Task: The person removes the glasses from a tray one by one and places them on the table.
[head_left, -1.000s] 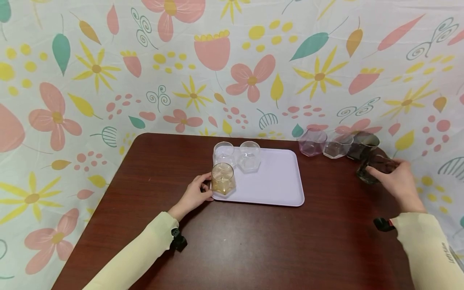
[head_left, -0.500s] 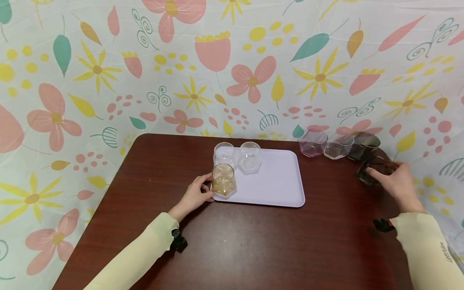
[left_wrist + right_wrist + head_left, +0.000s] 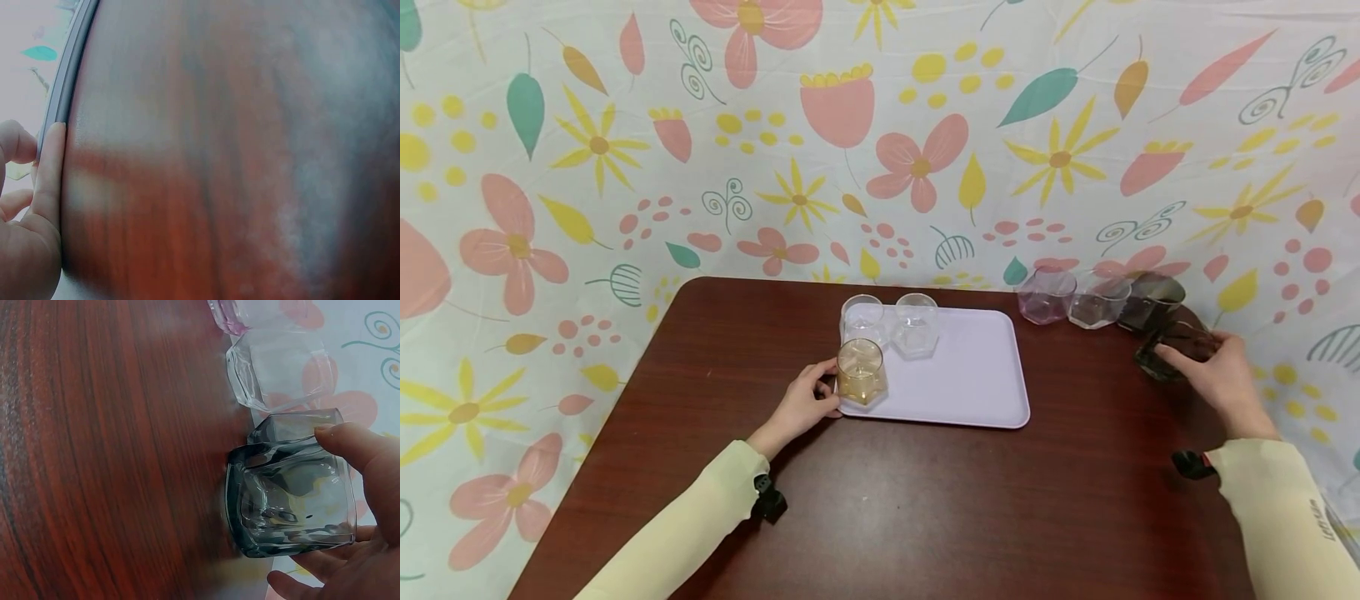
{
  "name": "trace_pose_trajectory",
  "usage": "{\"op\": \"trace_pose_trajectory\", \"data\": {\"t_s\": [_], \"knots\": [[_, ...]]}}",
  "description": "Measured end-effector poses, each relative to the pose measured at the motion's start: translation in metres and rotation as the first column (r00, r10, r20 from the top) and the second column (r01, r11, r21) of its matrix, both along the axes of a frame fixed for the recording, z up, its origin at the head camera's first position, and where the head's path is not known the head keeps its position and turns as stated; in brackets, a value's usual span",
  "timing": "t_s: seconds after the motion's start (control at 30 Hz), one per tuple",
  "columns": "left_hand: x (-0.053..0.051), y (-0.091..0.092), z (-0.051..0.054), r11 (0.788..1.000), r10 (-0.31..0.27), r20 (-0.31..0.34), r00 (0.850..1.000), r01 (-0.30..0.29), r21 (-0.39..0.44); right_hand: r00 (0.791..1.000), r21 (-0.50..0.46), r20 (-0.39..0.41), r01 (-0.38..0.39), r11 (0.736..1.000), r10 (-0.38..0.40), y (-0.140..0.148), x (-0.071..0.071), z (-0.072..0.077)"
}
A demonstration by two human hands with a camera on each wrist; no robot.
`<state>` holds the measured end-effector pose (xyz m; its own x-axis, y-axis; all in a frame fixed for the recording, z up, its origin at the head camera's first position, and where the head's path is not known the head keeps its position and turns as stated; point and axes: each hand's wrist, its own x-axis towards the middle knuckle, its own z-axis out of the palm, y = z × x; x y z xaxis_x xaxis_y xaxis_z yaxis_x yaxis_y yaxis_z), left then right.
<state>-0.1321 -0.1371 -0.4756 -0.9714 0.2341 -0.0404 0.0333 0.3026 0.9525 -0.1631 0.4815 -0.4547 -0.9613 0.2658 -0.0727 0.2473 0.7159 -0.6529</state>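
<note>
Glossy reddish-brown surface (image 3: 880, 517) filled the bottom. Left hand (image 3: 808, 396) touched the smooth lilac tray's (image 3: 958, 383) corner beside an amber glass (image 3: 861, 385); couldn't tell if it pinched. Far right, the right hand (image 3: 1227, 379) held a tilted, faceted smoky glass (image 3: 290, 500). Barely anything had shifted, so probably a mid-grab pause. Behind: clear glasses (image 3: 916, 333), then floral cloth (image 3: 917, 167).
</note>
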Motion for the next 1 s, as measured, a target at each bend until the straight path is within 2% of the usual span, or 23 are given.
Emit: {"op": "trace_pose_trajectory", "data": {"t_s": [0.23,0.43,0.53,0.7,1.0], "knots": [[-0.001,-0.001,-0.003,1.0,-0.003,0.003,1.0,0.003,0.004,1.0,-0.02,0.002,0.003,1.0,-0.003,0.001,-0.003,-0.002],[-0.013,-0.004,-0.03,1.0,0.01,0.007,1.0,-0.01,-0.013,1.0,0.003,-0.029,-0.01,1.0,0.01,0.0,-0.006,0.0],[-0.015,-0.006,-0.036,1.0,0.01,0.015,1.0,-0.009,-0.017,0.999,-0.019,-0.027,-0.019,1.0,0.018,-0.001,-0.006,0.001],[-0.016,-0.007,-0.035,1.0,0.001,0.03,1.0,-0.001,-0.004,1.0,-0.064,0.012,0.0,0.998,0.001,-0.002,-0.005,0.002],[-0.014,-0.003,-0.03,1.0,0.011,0.01,1.0,-0.011,-0.017,1.0,-0.073,-0.023,0.014,0.997,-0.015,-0.005,-0.003,-0.001]]}}
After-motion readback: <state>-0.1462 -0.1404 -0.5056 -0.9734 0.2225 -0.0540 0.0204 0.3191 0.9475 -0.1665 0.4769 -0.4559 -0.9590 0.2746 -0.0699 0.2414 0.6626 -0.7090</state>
